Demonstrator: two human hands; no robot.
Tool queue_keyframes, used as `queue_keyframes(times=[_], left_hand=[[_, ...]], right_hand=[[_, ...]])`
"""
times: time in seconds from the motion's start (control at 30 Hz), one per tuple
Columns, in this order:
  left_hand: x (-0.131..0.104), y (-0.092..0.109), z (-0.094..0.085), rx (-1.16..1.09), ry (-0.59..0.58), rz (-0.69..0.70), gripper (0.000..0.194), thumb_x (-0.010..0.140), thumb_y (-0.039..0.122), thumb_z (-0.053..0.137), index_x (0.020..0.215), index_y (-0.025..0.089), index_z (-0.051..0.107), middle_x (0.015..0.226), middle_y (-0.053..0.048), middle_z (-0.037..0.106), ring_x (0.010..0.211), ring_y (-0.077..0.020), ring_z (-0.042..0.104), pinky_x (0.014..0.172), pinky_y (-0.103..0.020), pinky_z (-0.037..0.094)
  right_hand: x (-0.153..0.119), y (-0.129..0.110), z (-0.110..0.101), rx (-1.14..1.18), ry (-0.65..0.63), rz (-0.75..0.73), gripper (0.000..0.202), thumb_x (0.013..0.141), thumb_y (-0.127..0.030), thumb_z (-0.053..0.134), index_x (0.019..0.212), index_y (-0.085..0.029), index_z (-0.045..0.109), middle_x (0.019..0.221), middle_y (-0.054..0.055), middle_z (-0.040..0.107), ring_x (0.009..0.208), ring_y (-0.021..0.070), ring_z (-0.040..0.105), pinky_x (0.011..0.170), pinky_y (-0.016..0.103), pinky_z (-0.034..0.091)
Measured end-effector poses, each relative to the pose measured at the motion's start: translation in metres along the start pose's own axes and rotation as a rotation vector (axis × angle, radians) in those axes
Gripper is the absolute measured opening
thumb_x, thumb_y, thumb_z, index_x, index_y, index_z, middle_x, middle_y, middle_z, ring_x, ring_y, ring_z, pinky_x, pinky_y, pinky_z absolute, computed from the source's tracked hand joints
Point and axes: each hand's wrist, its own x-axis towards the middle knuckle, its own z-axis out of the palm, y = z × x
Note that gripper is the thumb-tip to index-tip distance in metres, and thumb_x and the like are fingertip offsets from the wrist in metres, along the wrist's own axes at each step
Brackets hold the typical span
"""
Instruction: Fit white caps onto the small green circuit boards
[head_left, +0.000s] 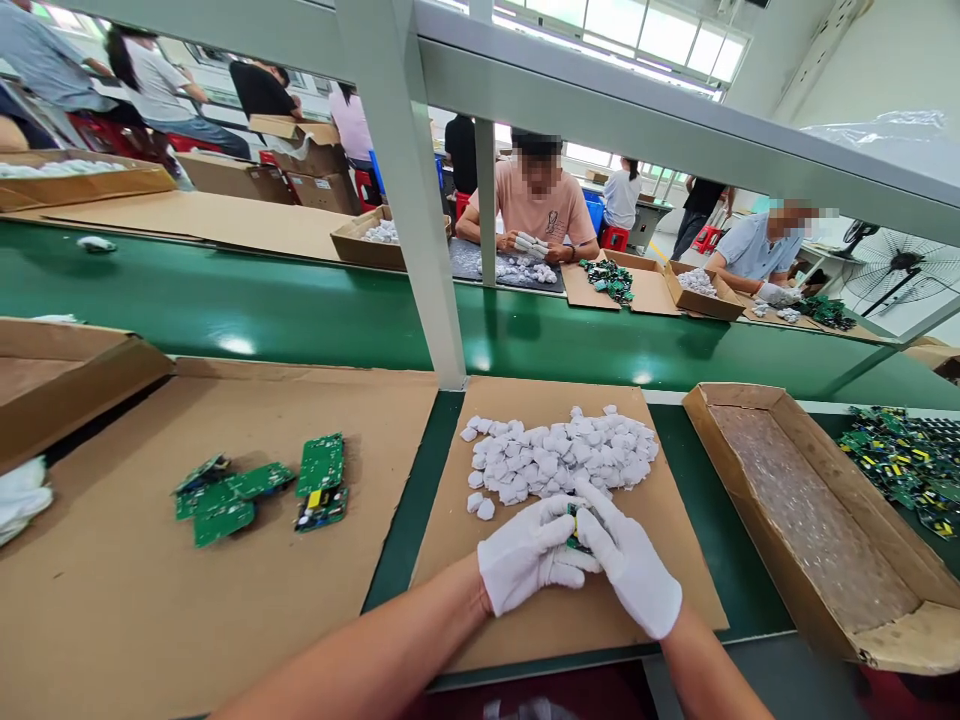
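Both my hands wear white gloves and meet over the cardboard sheet in front of me. My left hand curls round one side of a small green circuit board. My right hand closes on the same board from the other side, its fingers covering most of it. Just beyond my fingertips lies a heap of small white pieces, roughly round and flat, spread over the cardboard sheet. A few of them lie loose at the heap's left edge.
Several green circuit boards lie on the left cardboard. At right, a shallow cardboard box stands beside a pile of boards. A grey post rises ahead, before the green conveyor belt. Co-workers sit across it.
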Motion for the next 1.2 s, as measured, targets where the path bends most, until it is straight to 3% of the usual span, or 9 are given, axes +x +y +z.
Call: queue_keyframes(times=[0.13, 0.23, 0.3, 0.37, 0.5, 0.6, 0.83, 1.03, 1.2], left_hand=[[0.000, 0.000, 0.000, 0.046, 0.008, -0.003, 0.037, 0.072, 0.035, 0.069, 0.101, 0.017, 0.056, 0.085, -0.005, 0.063, 0.074, -0.0167, 0.067, 0.057, -0.020, 0.051], [-0.001, 0.000, -0.001, 0.108, 0.025, 0.010, 0.039, 0.071, 0.037, 0.070, 0.101, 0.017, 0.056, 0.085, -0.007, 0.065, 0.070, -0.0159, 0.067, 0.056, -0.020, 0.052], [-0.001, 0.001, 0.000, 0.137, 0.032, 0.024, 0.040, 0.068, 0.037, 0.072, 0.100, 0.017, 0.057, 0.082, -0.006, 0.064, 0.068, -0.0154, 0.066, 0.055, -0.020, 0.052], [-0.001, 0.004, 0.003, 0.169, 0.048, 0.010, 0.041, 0.068, 0.035, 0.072, 0.102, 0.018, 0.059, 0.081, -0.005, 0.063, 0.068, -0.0151, 0.065, 0.055, -0.020, 0.052], [-0.001, 0.012, 0.009, 0.159, 0.002, -0.046, 0.042, 0.075, 0.033, 0.066, 0.114, 0.020, 0.057, 0.090, -0.006, 0.061, 0.070, -0.0128, 0.064, 0.057, -0.019, 0.050], [0.000, 0.013, 0.010, 0.150, -0.035, -0.020, 0.043, 0.074, 0.036, 0.066, 0.113, 0.019, 0.058, 0.090, -0.007, 0.061, 0.073, -0.0135, 0.064, 0.060, -0.021, 0.051], [0.008, 0.005, 0.010, 0.396, 0.174, 0.050, 0.035, 0.074, 0.038, 0.066, 0.098, 0.013, 0.063, 0.072, -0.006, 0.063, 0.060, -0.0108, 0.060, 0.053, -0.018, 0.047], [0.005, 0.010, 0.010, 0.307, 0.063, 0.049, 0.040, 0.076, 0.041, 0.061, 0.107, 0.015, 0.060, 0.075, -0.006, 0.062, 0.064, -0.0126, 0.061, 0.051, -0.019, 0.048], [0.003, 0.010, 0.009, 0.467, -0.006, 0.126, 0.040, 0.079, 0.038, 0.059, 0.112, 0.016, 0.057, 0.082, -0.007, 0.063, 0.069, -0.0130, 0.060, 0.049, -0.016, 0.046]], right_hand=[[0.002, 0.001, 0.003, 0.236, 0.014, 0.050, 0.046, 0.091, -0.044, 0.043, 0.133, -0.025, 0.045, 0.119, 0.004, 0.062, 0.108, 0.0218, 0.058, 0.088, 0.034, 0.050], [0.002, -0.001, 0.007, 0.237, 0.054, 0.094, 0.041, 0.088, -0.042, 0.050, 0.124, -0.023, 0.055, 0.112, 0.006, 0.065, 0.100, 0.0218, 0.062, 0.083, 0.032, 0.053], [0.001, -0.001, 0.008, 0.238, 0.057, 0.113, 0.043, 0.086, -0.042, 0.053, 0.125, -0.022, 0.054, 0.107, 0.006, 0.067, 0.090, 0.0209, 0.065, 0.078, 0.030, 0.054], [0.000, 0.001, 0.007, 0.296, 0.031, 0.116, 0.048, 0.085, -0.044, 0.053, 0.129, -0.022, 0.051, 0.111, 0.006, 0.066, 0.094, 0.0214, 0.064, 0.080, 0.031, 0.054], [-0.002, 0.006, 0.007, 0.468, 0.057, 0.133, 0.050, 0.091, -0.049, 0.040, 0.134, -0.023, 0.044, 0.130, 0.005, 0.053, 0.119, 0.0236, 0.048, 0.100, 0.038, 0.040], [0.000, 0.007, 0.011, 0.465, 0.088, 0.198, 0.047, 0.089, -0.047, 0.047, 0.131, -0.024, 0.048, 0.129, 0.003, 0.054, 0.122, 0.0236, 0.045, 0.105, 0.038, 0.033], [0.002, 0.009, 0.026, 0.468, 0.110, 0.195, 0.043, 0.088, -0.043, 0.051, 0.126, -0.025, 0.053, 0.122, 0.003, 0.060, 0.113, 0.0226, 0.054, 0.098, 0.034, 0.042], [0.002, 0.010, 0.022, 0.429, 0.129, 0.156, 0.042, 0.088, -0.047, 0.047, 0.122, -0.024, 0.058, 0.120, 0.004, 0.061, 0.113, 0.0235, 0.054, 0.099, 0.035, 0.040], [0.003, 0.010, 0.020, 0.439, 0.117, 0.182, 0.044, 0.086, -0.048, 0.050, 0.119, -0.022, 0.059, 0.116, 0.004, 0.063, 0.104, 0.0225, 0.058, 0.092, 0.031, 0.045]])
